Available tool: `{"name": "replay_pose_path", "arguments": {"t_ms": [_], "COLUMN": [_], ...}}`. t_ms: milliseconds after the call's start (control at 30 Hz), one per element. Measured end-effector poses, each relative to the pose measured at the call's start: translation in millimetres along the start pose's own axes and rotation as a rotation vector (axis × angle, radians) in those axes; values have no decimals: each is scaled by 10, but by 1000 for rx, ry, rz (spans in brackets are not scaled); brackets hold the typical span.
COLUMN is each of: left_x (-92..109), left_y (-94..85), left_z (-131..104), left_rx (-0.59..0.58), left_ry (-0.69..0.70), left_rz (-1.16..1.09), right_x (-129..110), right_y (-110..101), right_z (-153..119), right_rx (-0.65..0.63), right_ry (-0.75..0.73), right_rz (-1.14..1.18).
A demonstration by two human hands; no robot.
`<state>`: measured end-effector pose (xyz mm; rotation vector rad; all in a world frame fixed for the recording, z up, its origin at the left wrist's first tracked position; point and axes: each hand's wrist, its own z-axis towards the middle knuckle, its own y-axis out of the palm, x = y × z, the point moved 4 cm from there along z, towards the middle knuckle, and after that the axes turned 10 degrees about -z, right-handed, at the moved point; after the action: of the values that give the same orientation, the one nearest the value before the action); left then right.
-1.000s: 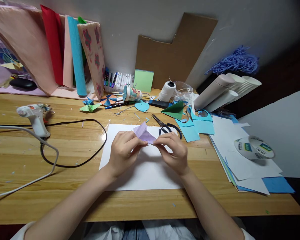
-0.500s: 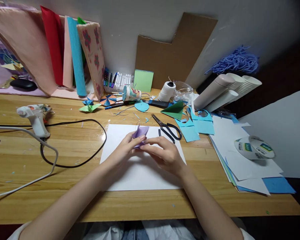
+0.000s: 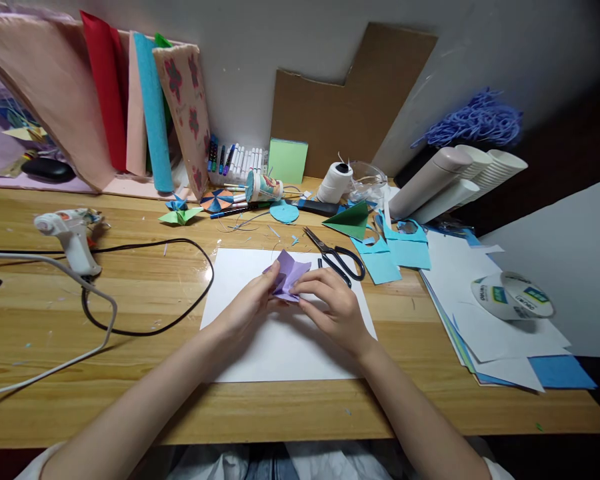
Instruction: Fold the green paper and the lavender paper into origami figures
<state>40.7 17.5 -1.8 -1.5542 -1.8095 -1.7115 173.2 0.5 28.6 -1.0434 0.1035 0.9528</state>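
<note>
Table (image 3: 140,407): shiny yellow wood, tiny scraps (image 3: 295,240) on it.
Left hand (image 3: 253,295): pinching folded purple paper (image 3: 283,272) above the white sheet (image 3: 280,353).
Right hand (image 3: 333,301): fingertips pinching it too.
Wall (image 3: 235,60): grey, with brown cardboard (image 3: 325,113) leaning on it.

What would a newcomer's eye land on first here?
Probably the creased purple paper near the centre, held in the left hand and right hand over a white sheet. Next, perhaps the bright red roll standing at back left and the large notched brown cardboard against the wall.
</note>
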Motion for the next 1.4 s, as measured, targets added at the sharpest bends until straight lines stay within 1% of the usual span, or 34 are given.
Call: {"name": "replay_pose_path", "arguments": {"t_ms": [133,200,367,467,600,767,933,1133,1200,1300,1400], "left_x": [30,42,48,41,30,-21,-26,30,19,-13,-40], "left_y": [-7,8,25,28,27,16,-8,36,35,6,-4], "left_z": [-4,-12,-16,-18,-23,-9,-1,-37,-44,-43,-39], "left_rx": [17,17,16,-9,1,-32,-11,43,56,94,83], "left_ry": [199,243,217,197,178,91,133,229,213,160,132], "left_rz": [245,288,352,369,332,256,342,555,586,590,536], "right_x": [38,55,76,100,117,115,148,239,263,302,329], "right_y": [-12,-14,18,43,57,69,79,75,77,99,127], "right_z": [4,7,0,-16,-30,-40,-65,-64,-48,-35,-42], "right_rx": [44,48,-9,-27,6,44,97,174,141,48,-6], "right_ry": [106,152,193,250,322,363,428,557,564,575,596], "right_rz": [77,113,179,226,283,292,329,494,510,496,523]}}
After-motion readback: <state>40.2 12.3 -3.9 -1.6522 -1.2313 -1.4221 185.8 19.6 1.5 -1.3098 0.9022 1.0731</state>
